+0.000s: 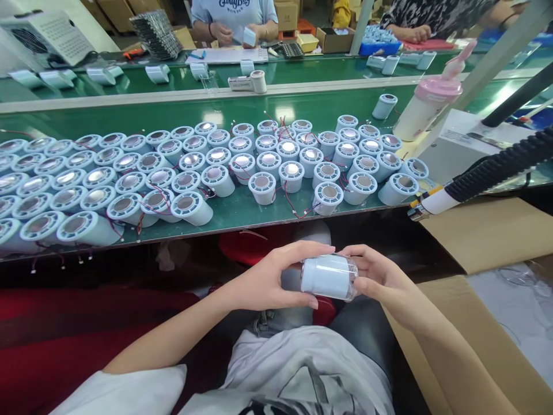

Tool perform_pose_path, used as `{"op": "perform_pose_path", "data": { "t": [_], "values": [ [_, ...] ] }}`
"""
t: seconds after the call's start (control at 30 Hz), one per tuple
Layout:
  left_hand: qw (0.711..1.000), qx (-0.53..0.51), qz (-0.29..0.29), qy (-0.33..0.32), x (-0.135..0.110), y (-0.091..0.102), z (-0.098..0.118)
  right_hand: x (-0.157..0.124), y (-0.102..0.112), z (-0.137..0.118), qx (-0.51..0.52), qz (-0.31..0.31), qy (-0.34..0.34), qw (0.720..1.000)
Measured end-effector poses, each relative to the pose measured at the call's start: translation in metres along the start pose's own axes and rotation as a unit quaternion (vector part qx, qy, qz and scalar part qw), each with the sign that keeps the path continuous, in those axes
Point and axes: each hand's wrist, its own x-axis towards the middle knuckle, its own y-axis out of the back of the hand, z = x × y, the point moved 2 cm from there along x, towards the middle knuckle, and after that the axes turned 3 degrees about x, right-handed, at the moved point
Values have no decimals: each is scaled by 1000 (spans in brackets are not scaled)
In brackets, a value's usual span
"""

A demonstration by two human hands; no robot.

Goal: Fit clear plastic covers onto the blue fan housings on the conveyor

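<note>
fingers (309, 249) of the left hand (268, 278) are spread in a wide c, tips above and thumb below a smooth pale-blue cylinder (326, 275) at the lower centre of the frame; whether they press or only guide it, i cannot tell. the right hand (389, 285) is bent round a clear, glossy plastic shell (352, 275) showing at the cylinder's right end, thumb on the near side. to handle this well, i'd keep cylinder and shell in one line, since a tilt could make them bind, and pinch lightly so the plastic isn't dented or smudged. staying below the shiny green table (235, 210), apart from the rows of pale-blue, ring-topped cylinders (262, 190) across mid-frame, seems wise: less to knock.
</note>
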Motion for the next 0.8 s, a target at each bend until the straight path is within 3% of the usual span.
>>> {"op": "perform_pose_path", "data": {
  "t": [0.47, 0.67, 0.8],
  "values": [
    [999, 0, -1, -41, 0, 1, -1, 6, -12, 13, 98, 36, -113, 988],
    [998, -5, -3, -56, -1, 0, -3, 9, -17, 14, 117, 4, -171, 978],
    [999, -24, 12, -22, -2, -3, 0, 11, -18, 18, 94, -25, -204, 974]
  ]
}}
